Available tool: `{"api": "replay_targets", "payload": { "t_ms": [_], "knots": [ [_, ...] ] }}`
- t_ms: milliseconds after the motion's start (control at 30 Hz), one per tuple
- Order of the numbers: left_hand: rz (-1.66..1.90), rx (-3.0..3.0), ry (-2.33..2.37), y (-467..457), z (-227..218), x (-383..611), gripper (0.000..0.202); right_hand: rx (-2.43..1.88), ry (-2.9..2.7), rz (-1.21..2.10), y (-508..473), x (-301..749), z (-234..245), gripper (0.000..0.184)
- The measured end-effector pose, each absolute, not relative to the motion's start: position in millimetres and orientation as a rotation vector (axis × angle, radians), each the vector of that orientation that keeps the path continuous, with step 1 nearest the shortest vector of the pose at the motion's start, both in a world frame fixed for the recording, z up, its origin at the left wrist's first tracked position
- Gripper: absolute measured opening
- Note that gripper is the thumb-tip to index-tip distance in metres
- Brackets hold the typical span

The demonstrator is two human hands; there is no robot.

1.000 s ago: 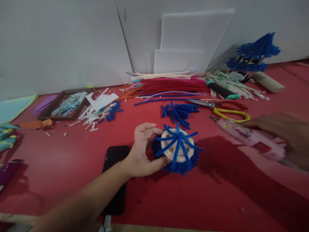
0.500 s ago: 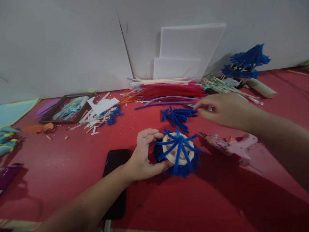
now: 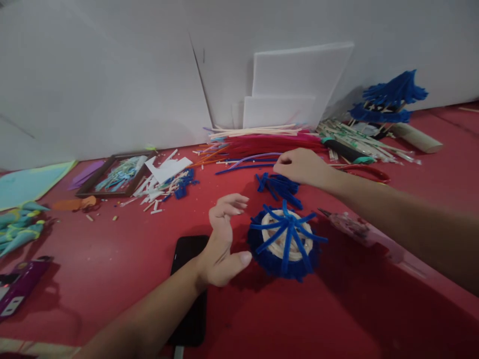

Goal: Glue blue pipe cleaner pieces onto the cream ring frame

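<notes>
A round craft piece (image 3: 286,242) stands on the red table, with a cream ring, a fluffy dark blue rim and blue pipe cleaner spokes fanning from a raised centre. My left hand (image 3: 226,244) is just left of it, open, thumb and fingers apart and clear of the rim. Behind the piece lies a pile of short cut blue pipe cleaners (image 3: 279,188). Over the pile's back edge, my right hand (image 3: 303,167) has its fingers curled together in a pinch; whatever they hold is hidden.
A pink glue gun (image 3: 350,227) lies under my right forearm, near red-handled scissors (image 3: 368,172). A black phone (image 3: 190,289) is beside my left wrist. Long pipe cleaners (image 3: 269,143) line the wall. A blue-roofed model (image 3: 392,97) stands back right; scraps (image 3: 164,182) lie left.
My left hand has let go of the craft piece and opened beside it. My right hand has moved left across the cut pipe cleaners, uncovering the scissors. The view has shifted slightly.
</notes>
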State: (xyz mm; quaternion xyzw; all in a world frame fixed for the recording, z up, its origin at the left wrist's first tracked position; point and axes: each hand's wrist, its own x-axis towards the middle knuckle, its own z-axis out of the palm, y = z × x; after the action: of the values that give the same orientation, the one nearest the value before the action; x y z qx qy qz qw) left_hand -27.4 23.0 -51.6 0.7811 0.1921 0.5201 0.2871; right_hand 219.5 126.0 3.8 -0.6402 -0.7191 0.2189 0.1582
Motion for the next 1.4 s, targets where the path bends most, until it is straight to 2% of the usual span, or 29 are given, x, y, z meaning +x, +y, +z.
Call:
{"api": "replay_targets", "payload": {
  "t_ms": [133, 233, 333, 400, 500, 667, 967, 1100, 1200, 1400],
  "knots": [
    [1.797, 1.938, 0.694, 24, -19, -23, 0.036, -1.617, -1.88, 0.778, 113, 224, 23, 0.024],
    [1.593, 2.049, 0.845, 26, 26, -15, 0.023, -1.39, -1.822, 0.852, 92, 225, 43, 0.021],
    [1.416, 2.217, 0.89, 30, 62, -2, 0.025, -1.102, -1.801, 0.968, 68, 225, 64, 0.036],
    [1.37, 2.27, 0.862, 31, 73, 7, 0.018, -1.008, -1.804, 1.025, 53, 226, 74, 0.043],
    [1.356, 2.31, 0.849, 29, 76, 19, 0.007, -1.054, -1.844, 1.037, 37, 230, 81, 0.042],
    [1.368, 2.318, 0.887, 23, 71, 24, 0.009, -1.113, -1.763, 0.931, 21, 231, 77, 0.038],
    [1.304, 2.149, 0.855, 20, 67, 23, 0.009, -0.964, -1.657, 0.523, 4, 219, 60, 0.007],
    [1.296, 2.295, 0.844, 18, 69, 20, 0.011, -0.875, -1.815, 0.377, 3, 221, 59, 0.014],
    [1.259, 2.484, 0.768, 18, 72, 17, 0.016, -0.709, -1.917, 0.279, 7, 226, 56, 0.007],
    [1.129, 2.708, 0.711, 17, 76, 12, 0.021, -0.534, -2.109, 0.309, 12, 238, 59, 0.013]
  ]
}}
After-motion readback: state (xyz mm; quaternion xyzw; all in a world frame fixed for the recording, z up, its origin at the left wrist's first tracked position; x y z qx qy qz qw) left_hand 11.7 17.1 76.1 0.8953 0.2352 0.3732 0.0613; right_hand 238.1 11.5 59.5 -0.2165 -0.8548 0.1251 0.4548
